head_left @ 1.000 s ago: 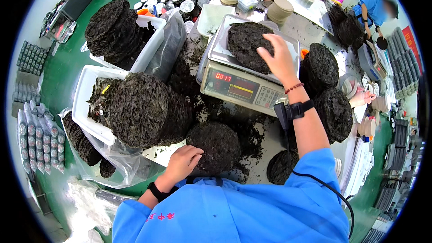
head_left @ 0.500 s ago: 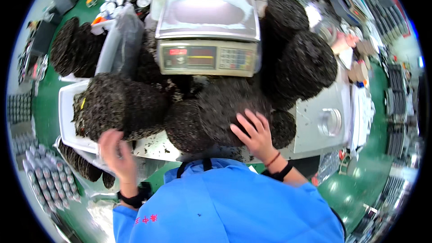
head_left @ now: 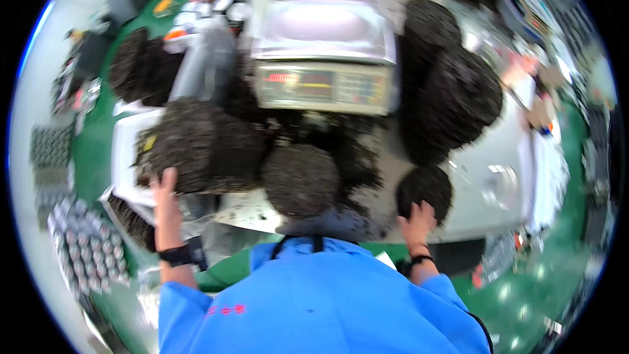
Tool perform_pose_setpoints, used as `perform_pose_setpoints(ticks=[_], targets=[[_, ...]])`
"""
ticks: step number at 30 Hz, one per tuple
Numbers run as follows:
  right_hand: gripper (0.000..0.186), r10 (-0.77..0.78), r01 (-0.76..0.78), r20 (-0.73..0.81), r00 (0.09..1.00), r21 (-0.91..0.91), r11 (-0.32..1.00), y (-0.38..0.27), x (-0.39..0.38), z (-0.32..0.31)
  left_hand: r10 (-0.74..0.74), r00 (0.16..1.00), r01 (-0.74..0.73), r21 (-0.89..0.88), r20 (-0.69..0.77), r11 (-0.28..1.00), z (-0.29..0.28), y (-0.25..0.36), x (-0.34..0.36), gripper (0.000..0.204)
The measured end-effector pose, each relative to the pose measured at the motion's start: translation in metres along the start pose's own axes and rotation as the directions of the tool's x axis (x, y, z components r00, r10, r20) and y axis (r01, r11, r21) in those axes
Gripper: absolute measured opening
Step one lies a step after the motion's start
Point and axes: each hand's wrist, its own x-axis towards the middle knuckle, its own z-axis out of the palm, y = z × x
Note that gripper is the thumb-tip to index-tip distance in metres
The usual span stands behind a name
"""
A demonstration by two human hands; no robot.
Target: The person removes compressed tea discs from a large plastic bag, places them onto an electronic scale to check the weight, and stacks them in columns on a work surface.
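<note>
Glowing red digits (head_left: 283, 78) on the display (head_left: 300, 90) of a pale scale (head_left: 321, 101), too smeared to read, blurred markings on its keypad (head_left: 360, 89), small red characters (head_left: 226, 310), apparently lettering, on a blue garment (head_left: 354, 301), none legible.

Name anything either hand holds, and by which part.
Blur leaves any grip unclear: left hand at the lower edge of the large dark stack, right hand at that of the small dark disc.

Left hand (head_left: 167, 202) at stack (head_left: 185, 141) — right (head_left: 417, 224) at disc (head_left: 424, 187)
</note>
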Motion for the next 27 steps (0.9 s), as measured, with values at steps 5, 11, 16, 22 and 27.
perform_pose_setpoints(ticks=[5,11,16,22,27], targets=[[0.048,-0.331,0.416,-0.273,0.903,0.364,0.833,-0.135,0.052,-0.089,0.374,0.926,-0.358,0.200,-0.047,0.912,0.016,-0.020,0.015,0.090],[0.066,-0.855,0.880,-0.428,0.292,0.470,0.065,-0.388,0.080,-0.209,0.685,0.722,-0.500,0.610,-0.099,0.615,0.035,-0.006,-0.022,0.094],[0.090,-0.937,0.924,-0.239,0.254,0.346,0.162,-0.473,0.073,-0.199,0.751,0.660,-0.581,0.631,-0.003,0.513,0.041,0.018,-0.037,0.094],[0.061,-0.916,0.799,-0.316,0.248,0.602,0.008,-0.466,0.083,-0.222,0.528,0.823,-0.341,-0.563,0.209,0.753,0.031,0.040,-0.035,0.102],[0.037,-0.761,0.682,-0.317,0.565,0.700,0.215,-0.456,0.098,-0.246,0.393,0.916,-0.234,-0.698,0.074,0.677,0.047,0.024,-0.029,0.076]])
